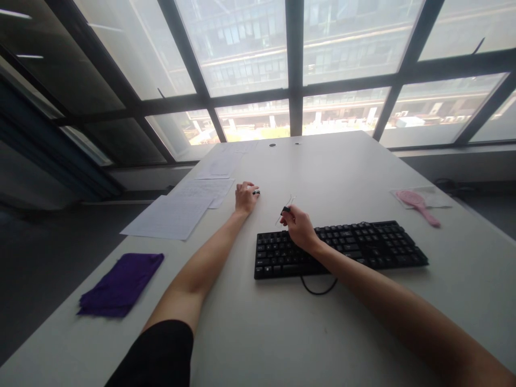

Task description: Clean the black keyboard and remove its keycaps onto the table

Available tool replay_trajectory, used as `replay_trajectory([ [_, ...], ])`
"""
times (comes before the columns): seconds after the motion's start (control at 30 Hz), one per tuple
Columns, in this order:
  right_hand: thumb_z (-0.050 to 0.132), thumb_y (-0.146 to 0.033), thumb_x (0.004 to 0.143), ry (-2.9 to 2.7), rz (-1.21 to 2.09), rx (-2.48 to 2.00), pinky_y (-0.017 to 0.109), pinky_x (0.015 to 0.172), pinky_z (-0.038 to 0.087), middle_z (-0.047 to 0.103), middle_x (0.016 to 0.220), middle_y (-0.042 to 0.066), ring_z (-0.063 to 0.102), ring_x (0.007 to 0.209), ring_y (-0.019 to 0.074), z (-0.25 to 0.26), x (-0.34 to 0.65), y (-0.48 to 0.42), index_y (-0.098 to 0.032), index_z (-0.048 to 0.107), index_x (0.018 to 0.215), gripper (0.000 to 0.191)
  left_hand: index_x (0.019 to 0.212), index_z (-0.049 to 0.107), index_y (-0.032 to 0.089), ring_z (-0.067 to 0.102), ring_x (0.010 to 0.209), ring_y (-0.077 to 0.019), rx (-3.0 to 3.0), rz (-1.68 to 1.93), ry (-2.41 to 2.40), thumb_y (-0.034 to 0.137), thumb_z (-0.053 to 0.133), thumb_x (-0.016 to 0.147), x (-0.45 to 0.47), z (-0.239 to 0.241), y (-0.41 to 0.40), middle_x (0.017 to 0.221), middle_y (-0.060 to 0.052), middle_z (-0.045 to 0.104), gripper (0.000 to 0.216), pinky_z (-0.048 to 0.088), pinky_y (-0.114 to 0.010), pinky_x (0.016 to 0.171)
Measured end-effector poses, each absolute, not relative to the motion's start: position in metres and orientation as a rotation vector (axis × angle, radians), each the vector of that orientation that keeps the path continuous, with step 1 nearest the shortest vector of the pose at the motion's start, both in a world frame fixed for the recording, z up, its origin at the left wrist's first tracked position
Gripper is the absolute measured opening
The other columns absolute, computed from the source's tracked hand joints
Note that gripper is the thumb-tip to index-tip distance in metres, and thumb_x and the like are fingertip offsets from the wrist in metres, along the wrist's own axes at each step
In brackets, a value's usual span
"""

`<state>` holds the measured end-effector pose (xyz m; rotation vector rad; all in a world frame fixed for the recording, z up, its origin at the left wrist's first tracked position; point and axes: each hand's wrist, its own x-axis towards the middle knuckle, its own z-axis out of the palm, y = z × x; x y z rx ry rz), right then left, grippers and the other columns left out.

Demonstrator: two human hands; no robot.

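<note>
My right hand (301, 227) is closed on a binder clip (286, 210), pinching its black body between thumb and fingers. Its two thin silver wire arms stick out above and below. The wrist is over the left half of a black keyboard (371, 244). Further forward and to the left, my left hand (245, 198) rests at the table surface beside the sheets of paper (171, 216). Its fingers are closed around a small black thing with a light part (256, 192), too small to name for sure.
A folded purple cloth (121, 285) lies at the left edge of the white table (242, 333). On the right, a pink hairbrush (419, 206) lies partly on a clear plastic bag (439, 197). The keyboard's cable (318, 293) loops out in front. Windows stand behind the table.
</note>
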<state>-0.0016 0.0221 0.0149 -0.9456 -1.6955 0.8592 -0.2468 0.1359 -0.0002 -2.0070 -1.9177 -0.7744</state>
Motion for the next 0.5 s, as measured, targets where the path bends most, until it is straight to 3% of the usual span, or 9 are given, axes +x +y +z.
replay_trajectory([
  [0.17, 0.046, -0.032, 0.096, -1.705, 0.851, -0.948, 0.026, 0.066, 0.043, 0.067, 0.072, 0.0, 0.061, 0.066, 0.0153, 0.0144, -0.0016, 0.0221, -0.022, 0.053, 0.078, 0.021, 0.095, 0.077, 0.024, 0.046, 0.11, -0.0296, -2.013, -0.805, -1.918, 0.02, 0.068, 0.083, -0.2475, -0.0014, 0.1367, 0.117, -0.009, 0.06, 0.016, 0.044, -0.042, 0.093],
  [0.5, 0.046, -0.035, 0.096, -1.711, 0.843, -0.958, 0.026, 0.066, 0.044, 0.068, 0.072, 0.002, 0.061, 0.067, 0.0157, 0.0158, -0.0016, 0.0215, -0.022, 0.054, 0.078, 0.024, 0.096, 0.077, 0.024, 0.047, 0.109, -0.0293, -2.003, -0.838, -1.937, 0.018, 0.068, 0.082, -0.249, -0.0023, 0.1378, 0.114, -0.01, 0.06, 0.017, 0.045, -0.043, 0.093],
])
